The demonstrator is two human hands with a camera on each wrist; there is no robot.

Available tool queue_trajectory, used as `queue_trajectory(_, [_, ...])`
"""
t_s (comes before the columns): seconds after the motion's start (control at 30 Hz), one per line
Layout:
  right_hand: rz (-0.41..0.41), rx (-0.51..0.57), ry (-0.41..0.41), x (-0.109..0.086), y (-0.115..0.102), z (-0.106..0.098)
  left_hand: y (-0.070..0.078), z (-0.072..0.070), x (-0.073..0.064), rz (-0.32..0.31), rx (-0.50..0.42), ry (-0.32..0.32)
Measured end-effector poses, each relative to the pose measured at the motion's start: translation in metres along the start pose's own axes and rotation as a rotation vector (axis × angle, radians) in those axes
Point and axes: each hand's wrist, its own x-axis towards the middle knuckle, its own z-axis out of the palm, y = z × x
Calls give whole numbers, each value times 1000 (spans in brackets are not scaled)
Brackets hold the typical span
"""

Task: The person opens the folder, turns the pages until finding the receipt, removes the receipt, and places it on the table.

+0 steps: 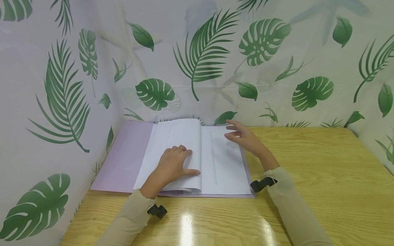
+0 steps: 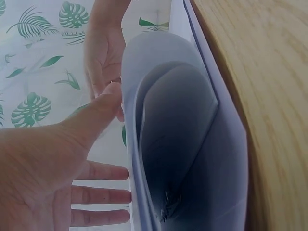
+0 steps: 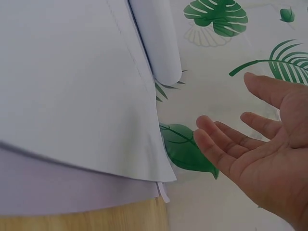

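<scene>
Head view, left to right: one book (image 1: 172,135) with purple covers lies spread on one wooden table (image 1: 92,218). My left hand (image 1: 173,163) extends from below, fingers parted, thumb outstretched, resting on its turned pages (image 1: 184,131). My right hand (image 1: 243,137) slants inward above the flat page (image 1: 227,165), fingers loosely bent, clear of the paper. Hands counted: two.

No legible text, no readable numbers
</scene>
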Motion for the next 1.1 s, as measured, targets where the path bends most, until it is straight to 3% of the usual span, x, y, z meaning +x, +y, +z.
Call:
queue_trajectory(0.3, [18,-13,-1,-2,9,-7,-3,0,1,-9,-23,-27])
queue_trajectory(0.43, [31,1,-1,-2,12,-7,-4,-1,2,37,-80,-45])
queue_trajectory(0.73, [92,-19,1,-3,17,-8,-2,-2,0,153,-215,-174])
queue_trajectory(1.1, [110,-34,-13,0,29,-9,-3,-5,0,223,-196,-62])
